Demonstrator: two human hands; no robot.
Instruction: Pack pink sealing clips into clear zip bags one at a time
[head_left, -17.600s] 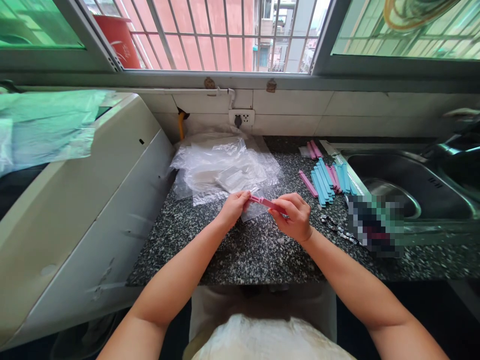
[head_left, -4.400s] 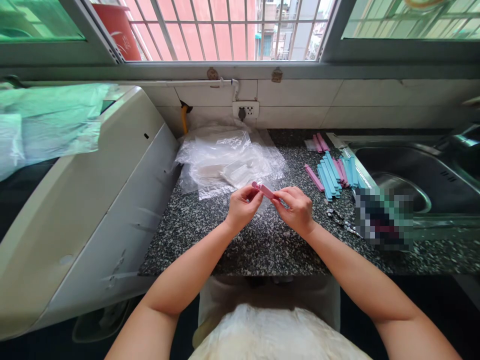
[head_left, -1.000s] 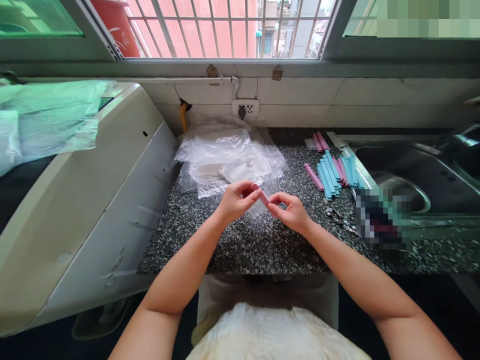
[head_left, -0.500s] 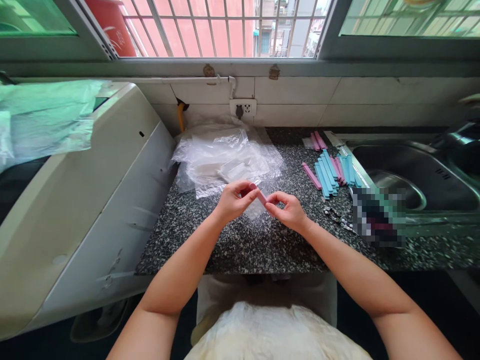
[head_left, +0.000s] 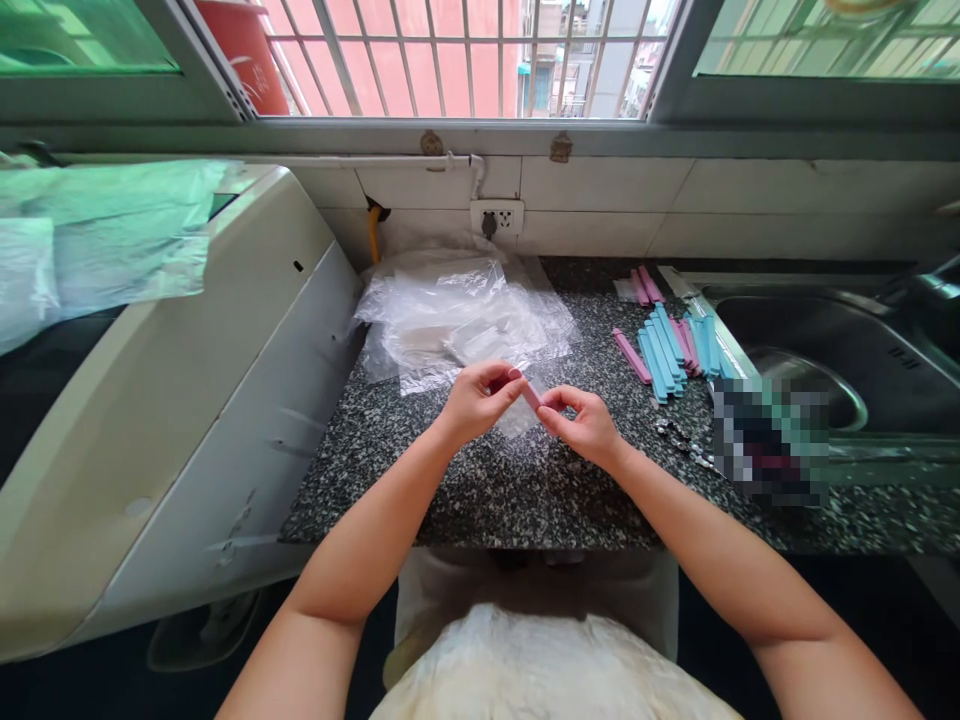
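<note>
My left hand [head_left: 478,402] is closed, thumb and fingers pinching the upper end of a short pink strip, which looks like a bag clip [head_left: 531,396]. At the lower end, my right hand [head_left: 583,422] pinches the same pink clip between thumb and fingers. Clear plastic [head_left: 517,420] shows just below and between the hands; whether it is attached to the clip I cannot tell. Behind my hands lies a heap of clear plastic bags [head_left: 457,300]. To the right are light-blue clips [head_left: 660,355] and a loose pink clip [head_left: 632,356], with more pink ones among them.
A steel sink [head_left: 817,330] is set into the speckled counter [head_left: 480,500] on the right. Near it lie a beaded chain [head_left: 682,440] and a blurred-out item [head_left: 772,445]. A large pale appliance [head_left: 225,370] borders the left. A wall socket [head_left: 497,217] is at the back.
The whole view has shifted slightly, moving the counter things rightward in the picture. Both hands keep their pinch on the pink clip, with little other change.
</note>
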